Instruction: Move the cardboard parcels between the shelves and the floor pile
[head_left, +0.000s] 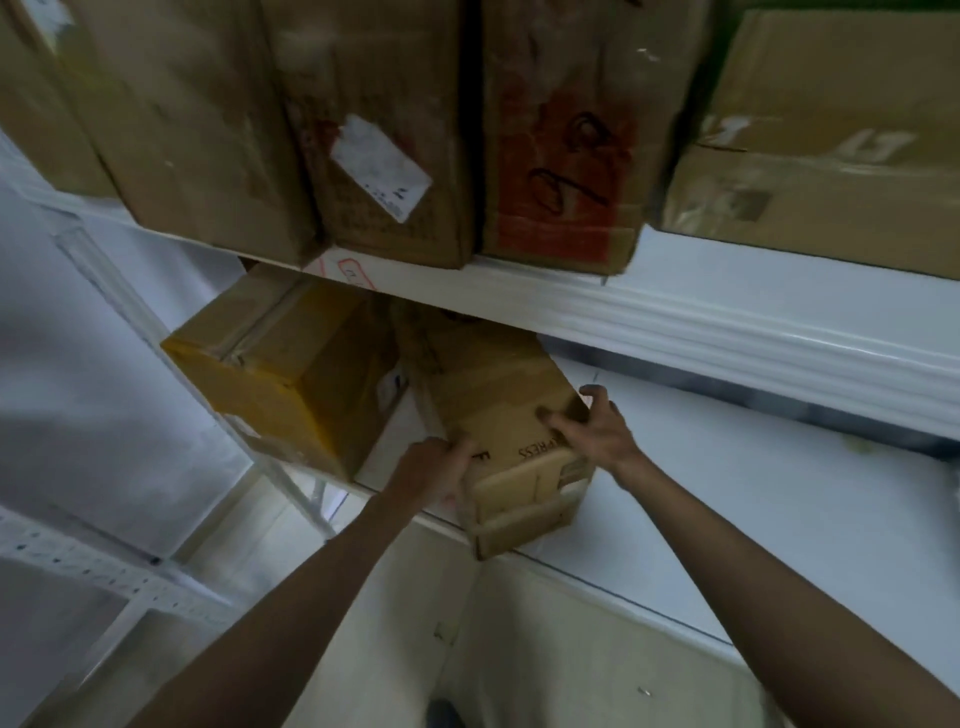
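Observation:
A long brown cardboard parcel (498, 410) with "EXPRESS" printed on top lies on the lower white shelf (727, 499), its near end sticking out over the shelf's front edge. My left hand (434, 475) grips its near left edge, fingers curled over the top. On the far right corner my right hand (592, 428) holds the parcel, thumb on top and fingers wrapped round the side. Just left of it on the same shelf sits a parcel wrapped in yellow tape (280, 374).
The upper shelf (701, 317) carries several large cardboard boxes: one with a white label (384, 166), one with a red panel and handwriting (571, 171), one at the right (831, 182). White shelf uprights (171, 364) stand at left. Pale floor lies below.

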